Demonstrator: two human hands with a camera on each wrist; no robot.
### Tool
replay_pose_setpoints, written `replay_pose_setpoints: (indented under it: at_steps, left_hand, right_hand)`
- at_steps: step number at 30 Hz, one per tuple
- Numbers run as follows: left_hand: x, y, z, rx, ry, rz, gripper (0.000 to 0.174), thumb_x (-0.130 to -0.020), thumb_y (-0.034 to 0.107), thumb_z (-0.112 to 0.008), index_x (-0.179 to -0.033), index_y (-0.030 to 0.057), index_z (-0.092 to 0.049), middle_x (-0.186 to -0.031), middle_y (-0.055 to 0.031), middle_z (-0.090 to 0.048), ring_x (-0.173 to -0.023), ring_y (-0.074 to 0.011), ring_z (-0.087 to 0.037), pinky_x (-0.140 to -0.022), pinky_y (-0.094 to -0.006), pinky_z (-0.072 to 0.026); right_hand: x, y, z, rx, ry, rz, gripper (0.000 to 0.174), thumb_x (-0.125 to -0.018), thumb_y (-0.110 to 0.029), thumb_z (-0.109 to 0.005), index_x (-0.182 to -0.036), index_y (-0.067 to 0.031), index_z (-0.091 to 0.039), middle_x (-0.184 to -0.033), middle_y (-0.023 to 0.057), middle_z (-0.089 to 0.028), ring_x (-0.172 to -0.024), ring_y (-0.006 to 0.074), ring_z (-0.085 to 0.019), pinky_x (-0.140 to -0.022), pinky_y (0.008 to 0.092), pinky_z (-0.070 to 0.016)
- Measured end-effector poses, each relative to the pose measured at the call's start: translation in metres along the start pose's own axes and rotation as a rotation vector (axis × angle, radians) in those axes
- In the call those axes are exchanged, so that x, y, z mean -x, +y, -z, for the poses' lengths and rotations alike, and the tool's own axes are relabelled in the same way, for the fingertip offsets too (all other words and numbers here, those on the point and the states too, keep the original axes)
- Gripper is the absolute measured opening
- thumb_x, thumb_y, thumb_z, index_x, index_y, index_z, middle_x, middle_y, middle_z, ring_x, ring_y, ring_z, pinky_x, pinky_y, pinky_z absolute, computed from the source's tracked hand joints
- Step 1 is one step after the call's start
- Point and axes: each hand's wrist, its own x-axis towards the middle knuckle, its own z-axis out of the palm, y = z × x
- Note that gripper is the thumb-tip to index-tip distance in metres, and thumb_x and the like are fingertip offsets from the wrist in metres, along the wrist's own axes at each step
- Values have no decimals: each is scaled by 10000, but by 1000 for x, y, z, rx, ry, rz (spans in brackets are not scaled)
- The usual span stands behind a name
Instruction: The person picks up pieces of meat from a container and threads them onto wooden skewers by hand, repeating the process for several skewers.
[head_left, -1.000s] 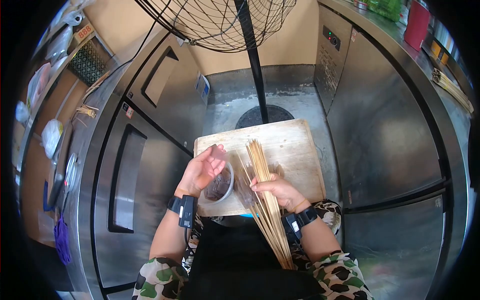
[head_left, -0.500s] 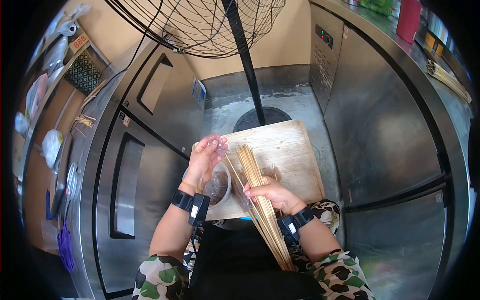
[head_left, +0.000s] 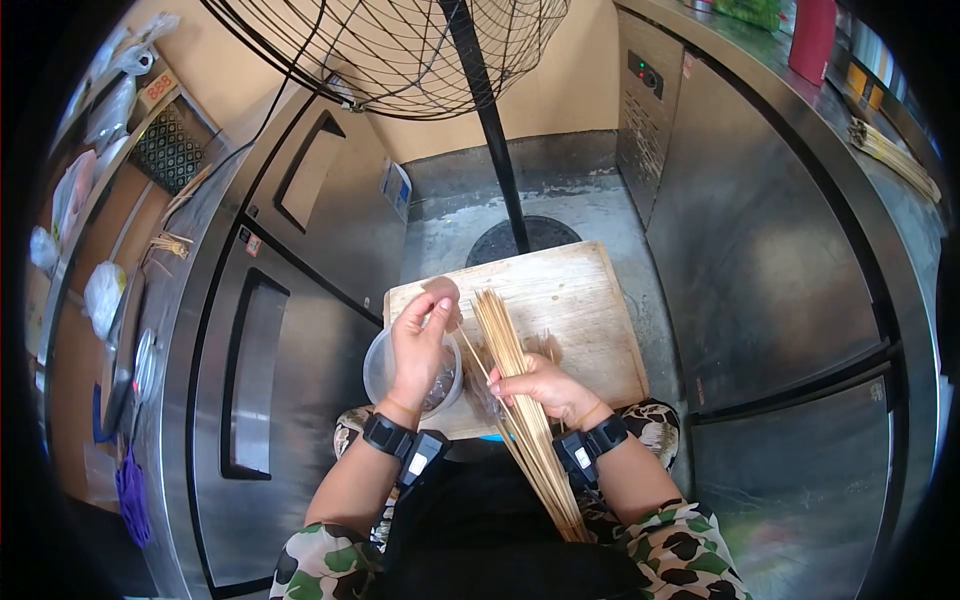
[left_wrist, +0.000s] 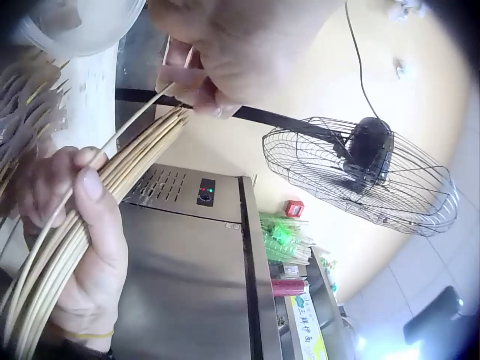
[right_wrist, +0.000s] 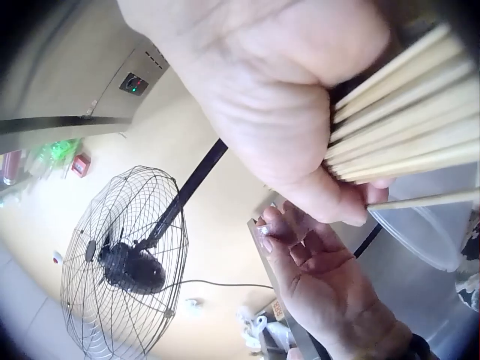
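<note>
L hand [head_left: 418, 345] pinches a thin slice [head_left: 441, 290] up above the bowl [head_left: 372, 378]; R hand [head_left: 548, 388] grips a big bunch of sticks [head_left: 505, 335], w/ one stick [head_left: 471, 347] held apart by thumb & finger, its top end at the slice; bowl is at the L side of the board [head_left: 590, 290], w/ dark bits in it; more slices on sticks [left_wrist: 26, 112] lie near R hand; a fan [head_left: 400, 60] is up past the board.
</note>
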Motion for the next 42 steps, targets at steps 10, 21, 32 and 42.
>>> replay_pose_setpoints:
  at_steps: [10,21,32,42]
  left_hand:
    - [-9,-2,7,296,77,339,251,-904,102,-549,-1153,66,-546,-991,-64,-638,-930,-158,-620,-754,-269,-514]
    - [2,-2,16,281,-149,587,213,-892,158,-583,-1095,95,-605,-1054,-58,-643,-940,-137,-612,-797,-265,-475]
    - [-5,-9,10,404,68,419,195,-878,54,-563,-1072,72,-575,-1083,-77,-632,-902,-100,-611,-750,-218,-501]
    - [29,-9,-13,443,124,364,354,-882,46,-572,-1214,76,-453,-935,-40,-585,-897,-116,-577,-745,-274,-508]
  right_hand:
    - [4,-6,-2,-1,-24,27,106,-773,-27,-662,-857,-44,-600,-710,8,-588,-608,83,-560,-566,210,-449]
    - [5,-5,-2,16,8,42,108,-777,-28,-658,-870,-36,-603,-727,20,-600,-620,87,-570,-573,207,-457]
    - [3,-4,-1,27,10,36,106,-778,-42,-664,-865,-35,-603,-730,19,-592,-616,89,-566,-573,212,-454]
    - [0,3,5,23,70,74,104,-779,-61,-665,-867,-35,-617,-761,16,-603,-653,91,-566,-603,223,-463]
